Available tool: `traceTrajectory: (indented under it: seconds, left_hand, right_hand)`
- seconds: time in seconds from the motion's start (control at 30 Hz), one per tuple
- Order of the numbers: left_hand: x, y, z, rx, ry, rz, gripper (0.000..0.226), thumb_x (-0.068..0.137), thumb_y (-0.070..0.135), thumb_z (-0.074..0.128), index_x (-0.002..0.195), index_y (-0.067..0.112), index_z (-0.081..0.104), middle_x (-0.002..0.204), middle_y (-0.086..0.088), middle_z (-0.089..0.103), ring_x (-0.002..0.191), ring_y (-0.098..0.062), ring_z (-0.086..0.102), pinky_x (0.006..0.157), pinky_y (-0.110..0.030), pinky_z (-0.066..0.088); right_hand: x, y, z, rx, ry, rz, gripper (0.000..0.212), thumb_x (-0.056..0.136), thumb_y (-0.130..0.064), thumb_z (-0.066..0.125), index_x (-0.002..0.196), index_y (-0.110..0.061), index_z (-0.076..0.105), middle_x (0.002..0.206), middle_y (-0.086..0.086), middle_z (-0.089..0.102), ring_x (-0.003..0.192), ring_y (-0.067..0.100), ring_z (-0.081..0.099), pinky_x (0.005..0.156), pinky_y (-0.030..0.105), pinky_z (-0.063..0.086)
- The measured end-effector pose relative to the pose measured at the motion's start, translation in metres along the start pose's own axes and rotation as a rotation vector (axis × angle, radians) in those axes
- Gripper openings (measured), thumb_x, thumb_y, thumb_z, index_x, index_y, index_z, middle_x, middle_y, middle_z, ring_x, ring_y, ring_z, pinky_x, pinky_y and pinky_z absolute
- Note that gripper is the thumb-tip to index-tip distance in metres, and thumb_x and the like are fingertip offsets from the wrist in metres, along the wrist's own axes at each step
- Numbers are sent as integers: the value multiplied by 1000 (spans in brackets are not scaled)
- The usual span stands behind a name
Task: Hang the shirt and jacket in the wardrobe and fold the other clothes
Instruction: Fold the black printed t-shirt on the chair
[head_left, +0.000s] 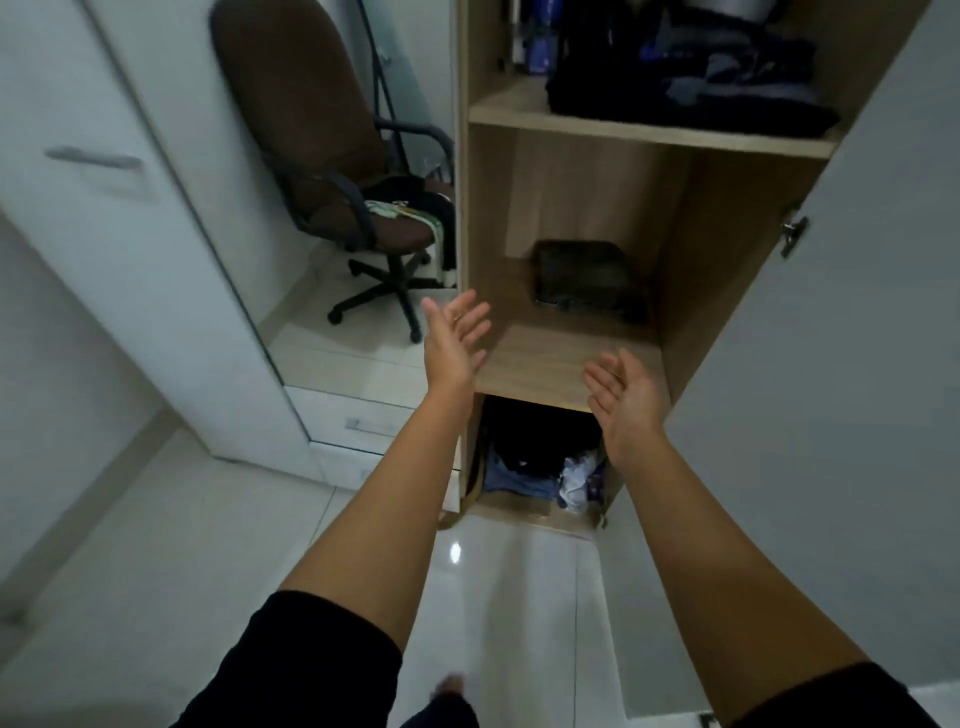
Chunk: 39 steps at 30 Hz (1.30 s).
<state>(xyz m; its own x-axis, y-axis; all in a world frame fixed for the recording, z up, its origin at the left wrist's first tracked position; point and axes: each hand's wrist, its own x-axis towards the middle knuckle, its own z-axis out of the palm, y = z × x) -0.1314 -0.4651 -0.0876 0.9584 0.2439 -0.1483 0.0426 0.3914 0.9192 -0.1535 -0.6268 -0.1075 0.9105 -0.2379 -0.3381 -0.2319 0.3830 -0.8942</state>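
Wardrobe (691, 218): open wooden shelf unit straight ahead of you, its door (857, 364) swung out on your right. No hanging rail shows in this section.
Office chair (311, 156): stands to the left of the wardrobe, well apart from your hands. Clothes on the seat (415, 213) lie in a loose dark and light heap; I cannot tell whether the shirt or jacket is among them.
Top shelf pile (691, 78): dark folded garments, stacked flat, long side running across the shelf.
Bottom compartment clothes (540, 467): crumpled, unfolded, blue and white pieces below the middle shelf; no clear long axis.
Folded dark item (587, 280): lies flat at the back of the middle shelf, long side running left to right, square to the back wall.
Left hand (454, 338): fingers straight and spread, palm turned inward, holding nothing.
Right hand (621, 400): likewise flat and empty, palm facing the left one, at the shelf's front edge.
Step in hand: by my judgement you are between garments.
Next move: you will need to turn to an unfolded piece and take it up with both hands.
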Motion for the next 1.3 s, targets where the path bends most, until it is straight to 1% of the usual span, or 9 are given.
traceTrajectory:
  seconds: [0.23, 0.4, 0.5, 0.63, 0.87, 1.0, 1.1, 1.2, 1.3]
  left_hand:
    - [-102, 30, -95, -33, 370, 123, 70, 99, 53, 4, 127, 17, 57, 122, -6, 64, 111, -19, 59, 97, -39, 41]
    - [-187, 42, -173, -105, 639, 143, 68, 99, 54, 6, 123, 17, 59, 118, -6, 65, 105, -18, 60, 96, -38, 40]
    - [-238, 59, -223, -128, 796, 200, 68, 99, 54, 6, 123, 18, 58, 109, -3, 66, 99, -15, 61, 93, -37, 40]
    - [-306, 75, -289, -194, 990, 267, 68, 99, 53, 6, 126, 16, 56, 107, -2, 64, 93, -12, 60, 90, -35, 38]
    - [-427, 80, -397, -293, 1290, 322, 67, 100, 52, 9, 126, 14, 57, 111, -4, 64, 105, -18, 59, 99, -38, 37]
    - [-480, 83, -459, -309, 1433, 302, 63, 100, 51, 12, 124, 15, 57, 115, -4, 64, 106, -18, 59, 95, -35, 39]
    - [-509, 81, -503, -307, 1503, 256, 61, 101, 50, 13, 126, 15, 56, 125, -6, 63, 108, -18, 58, 97, -37, 38]
    - [-526, 79, -543, -294, 1533, 152, 60, 102, 48, 13, 130, 13, 53, 130, -9, 59, 120, -23, 55, 104, -41, 35]
    - [-531, 77, -584, -248, 1535, 1, 55, 103, 45, 17, 133, 13, 51, 133, -8, 57, 123, -24, 52, 106, -42, 34]
  right_hand:
    - [-80, 17, 49, -157, -323, 122, 42, 99, -32, 43, 129, -5, 53, 135, 12, 55, 129, 21, 49, 111, 34, 30]
    - [-148, 58, 89, -307, -557, 226, 35, 96, -32, 45, 119, -9, 58, 128, 9, 60, 124, 19, 53, 109, 34, 33]
    - [-191, 84, 120, -366, -687, 274, 35, 96, -32, 45, 118, -9, 59, 127, 9, 61, 123, 20, 54, 110, 35, 34]
    - [-257, 125, 164, -454, -899, 336, 27, 95, -32, 46, 108, -12, 59, 119, 8, 62, 123, 19, 53, 106, 33, 34]
    - [-380, 213, 228, -603, -1166, 411, 34, 96, -32, 45, 118, -9, 58, 128, 10, 60, 124, 21, 53, 105, 33, 34]
    - [-440, 256, 259, -681, -1233, 448, 40, 97, -31, 46, 126, -5, 56, 132, 12, 57, 126, 22, 51, 110, 35, 32]
    - [-474, 292, 282, -748, -1277, 458, 44, 97, -31, 47, 131, -5, 53, 135, 11, 55, 129, 22, 49, 111, 34, 31]
    - [-502, 325, 305, -848, -1313, 443, 45, 97, -29, 48, 135, -5, 50, 136, 9, 55, 129, 21, 48, 108, 33, 31]
    - [-527, 358, 332, -984, -1363, 389, 42, 96, -27, 50, 130, -3, 54, 132, 10, 58, 125, 23, 52, 100, 32, 37]
